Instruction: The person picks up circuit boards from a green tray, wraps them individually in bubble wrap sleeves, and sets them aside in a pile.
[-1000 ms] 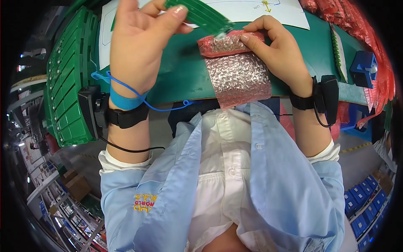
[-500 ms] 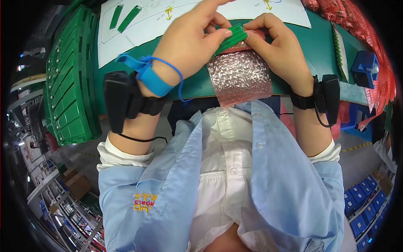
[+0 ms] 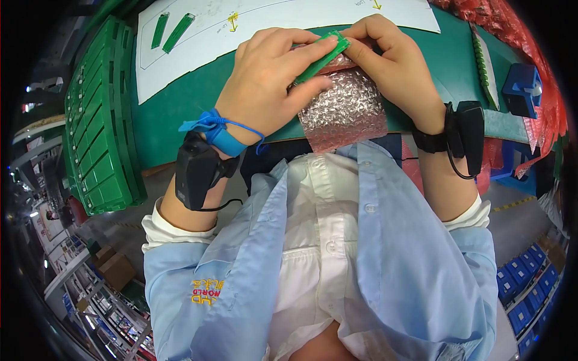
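Note:
A thin green circuit board [image 3: 319, 64] slants between my hands, over the top part of a sheet of pinkish bubble wrap [image 3: 343, 105]. My left hand [image 3: 262, 81] has its fingers laid along the board. Its thumb is stretched out beside the board, above the bubble wrap. My right hand [image 3: 400, 69] pinches the board's upper right end between thumb and bent fingers. Part of the wrap lies behind the board, and its lower edge hangs over the table's near edge. Whether more than one board is stacked there, I cannot tell.
Two similar boards, one [image 3: 159, 30] beside another [image 3: 179, 33], lie on a marked white sheet [image 3: 201, 54] at the far left of the green table [image 3: 153, 129]. Green crates [image 3: 99, 138] stand left. Rightward are a green-beaded strip [image 3: 483, 69], a blue holder [image 3: 521, 90] and red bubble wrap [image 3: 512, 27].
My left hand has turned and come lower; its thumb has left the board and its fingers now lie along it. My right hand keeps its pinch, nearly in place.

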